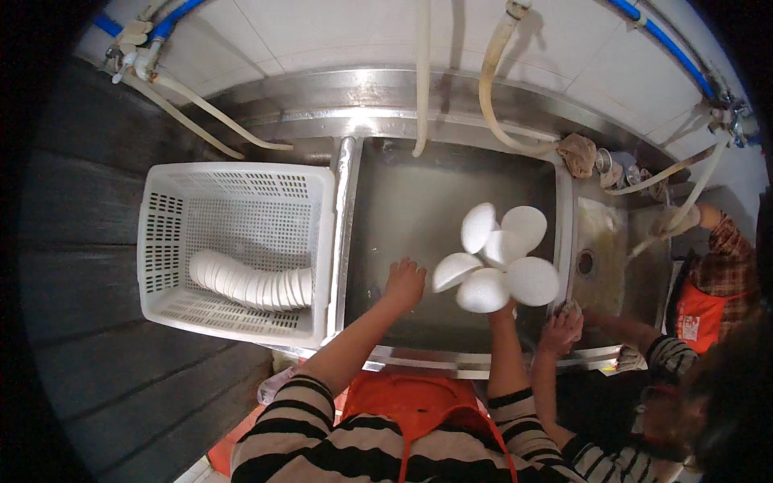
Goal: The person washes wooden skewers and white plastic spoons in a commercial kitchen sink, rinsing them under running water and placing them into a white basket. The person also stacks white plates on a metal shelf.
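Note:
Several white bowls (483, 288) lie in a loose cluster on the right side of the water-filled metal sink (398, 199). My left hand (406, 284) is over the water left of the cluster, fingers apart, with nothing in it. My right hand (502, 311) is at the lower edge of the bowls, which hide most of it; whether it grips one cannot be seen. In the white perforated plastic basket (326, 241) at the left, a curved row of nested white bowls (250, 281) rests on its side.
A co-worker's hand with a cloth (563, 329) is at the sink's right rim. Another person's arm (712, 217) reaches over the second basin (598, 271). Hoses (421, 78) hang from the wall. A brown cloth (578, 155) and small metal items lie on the back ledge.

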A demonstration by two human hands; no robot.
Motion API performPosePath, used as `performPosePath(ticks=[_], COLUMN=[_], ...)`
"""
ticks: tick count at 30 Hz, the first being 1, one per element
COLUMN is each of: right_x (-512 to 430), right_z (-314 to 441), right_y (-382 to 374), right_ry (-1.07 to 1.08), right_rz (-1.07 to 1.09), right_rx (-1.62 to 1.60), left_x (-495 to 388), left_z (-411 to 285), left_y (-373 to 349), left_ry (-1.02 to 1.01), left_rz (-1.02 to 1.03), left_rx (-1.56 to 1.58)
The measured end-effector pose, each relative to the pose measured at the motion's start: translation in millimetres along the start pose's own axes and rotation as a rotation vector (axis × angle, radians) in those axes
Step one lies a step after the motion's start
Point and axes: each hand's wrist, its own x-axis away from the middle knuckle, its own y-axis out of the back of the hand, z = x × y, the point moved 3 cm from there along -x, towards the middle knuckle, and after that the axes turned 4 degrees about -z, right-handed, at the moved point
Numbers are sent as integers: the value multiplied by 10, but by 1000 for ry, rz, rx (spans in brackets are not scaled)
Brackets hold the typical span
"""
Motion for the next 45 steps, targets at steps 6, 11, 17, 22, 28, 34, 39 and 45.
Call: performPosePath(ticks=[6,11,17,22,28,34,39,45], right_x=[-915,-986,-63,712,1979,4197,6244,8414], right_z=[789,1265,1575,2033,2409,2749,3570,4562], right_y=[-2,-146,-303,190,1301,2623,3461,4040], right_ry=[481,401,-105,-20,-206,-850,-1481,-1794], right_rz=[-231,-131,212,213,201,50,-514,-1146], right_rx=[-236,-190,69,142,246,526,551,442], left_x=[388,681,1016,1250,1382,2381,3858,6207], left_z=[-110,-236,-236,225,254,-1017,-2033,-3606], left_y=[295,393,396,483,477,366,-607,-1425], left_ry=[119,181,-233,-149,-67,-947,-1150,-1502], left_rz=[-19,-248,207,186,311,308,818,1072], left_rx=[280,735,201,493,1152,346,311,223])
